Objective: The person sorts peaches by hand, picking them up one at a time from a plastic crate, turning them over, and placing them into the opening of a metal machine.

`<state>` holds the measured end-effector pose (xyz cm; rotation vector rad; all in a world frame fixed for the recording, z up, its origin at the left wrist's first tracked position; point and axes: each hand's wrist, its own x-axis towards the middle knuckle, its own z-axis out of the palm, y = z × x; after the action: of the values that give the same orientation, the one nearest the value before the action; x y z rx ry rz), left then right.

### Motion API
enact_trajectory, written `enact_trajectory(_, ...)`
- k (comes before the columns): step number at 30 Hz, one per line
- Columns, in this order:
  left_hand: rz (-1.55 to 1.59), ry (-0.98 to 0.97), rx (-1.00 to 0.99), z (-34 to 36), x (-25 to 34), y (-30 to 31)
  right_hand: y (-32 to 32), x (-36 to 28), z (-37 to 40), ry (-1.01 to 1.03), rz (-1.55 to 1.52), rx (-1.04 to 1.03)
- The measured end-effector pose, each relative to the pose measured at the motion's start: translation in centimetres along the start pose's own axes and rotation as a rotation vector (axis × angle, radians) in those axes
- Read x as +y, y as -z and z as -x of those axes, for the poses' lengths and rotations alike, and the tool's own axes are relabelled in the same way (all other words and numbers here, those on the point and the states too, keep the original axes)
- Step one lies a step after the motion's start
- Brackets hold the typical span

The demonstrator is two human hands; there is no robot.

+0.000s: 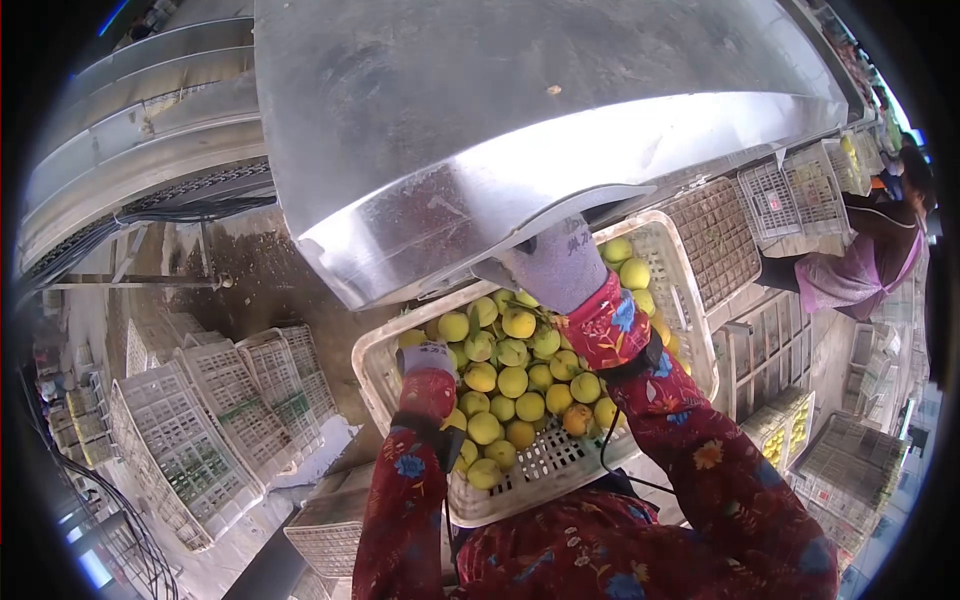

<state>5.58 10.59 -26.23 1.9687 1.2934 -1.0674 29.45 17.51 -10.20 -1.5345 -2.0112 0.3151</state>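
Note:
A white plastic crate point(700, 318) in front of me holds many round yellow-green fruits point(512, 381), one of them browned point(577, 420). My right hand point(560, 262), in a pale glove with dark printing, reaches over the crate's far side to the curved lip of a metal chute point(580, 205); its fingertips are hidden at that edge. My left hand point(428, 358), gloved as well, is low inside the crate's left side, against the fruits. Its fingers are mostly out of sight, so I cannot tell what it holds.
Stacked empty crates point(215, 425) stand on the floor to the left, near cables and a metal frame. More crates point(712, 240) line the right side, one with yellow fruits point(785, 435). A person point(870, 260) is at the far right.

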Motion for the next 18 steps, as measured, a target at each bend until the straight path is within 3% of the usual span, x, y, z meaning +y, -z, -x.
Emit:
enact_trajectory(2, 0.188, 0.171, 0.134, 2.4, 0.9, 3.2, 3.0, -2.6, 0.9, -0.1, -0.34, 0.24)
enact_trajectory(3, 0.288, 0.174, 0.321, 4.7, 1.1, 3.5, 2.6, -2.7, 3.3, -0.218, -0.351, 0.312)
enact_trajectory(4, 0.477, 0.176, 0.388, 5.6, 0.7, 2.8, 0.6, -0.7, 6.2, -0.103, -0.239, 0.36)
enact_trajectory(5, 0.671, 0.146, 0.455, 6.0, 0.4, 2.2, -1.4, 0.3, 9.0, -0.246, -0.095, 0.077)
enact_trajectory(6, 0.937, 0.024, 0.441, 7.8, 0.5, 3.3, -3.1, 0.6, 10.2, -0.35, 0.11, -0.399)
enact_trajectory(7, 1.406, -0.182, 0.503, 3.8, -1.0, -2.6, -7.1, 2.9, 12.0, -0.174, 0.253, -0.607)
enact_trajectory(9, 1.752, -0.316, 0.417, 6.3, -0.3, -1.3, -12.2, 4.4, 12.2, -0.049, 0.484, -0.978)
enact_trajectory(10, 1.925, -0.325, 0.416, 6.5, -0.1, -2.2, -16.6, 7.8, 13.6, 0.056, 0.411, -0.934)
enact_trajectory(12, 2.108, -0.294, 0.267, 9.1, 0.0, -1.4, -16.5, 7.7, 12.1, 0.02, 0.381, -0.971)
enact_trajectory(14, 2.126, -0.31, 0.155, 10.1, -0.8, -2.0, -13.8, 6.9, 11.4, -0.046, 0.331, -1.005)
enact_trajectory(18, 2.265, -0.456, 0.173, 10.4, 1.7, -1.1, -4.2, -0.3, 10.5, -0.301, 0.118, -0.905)
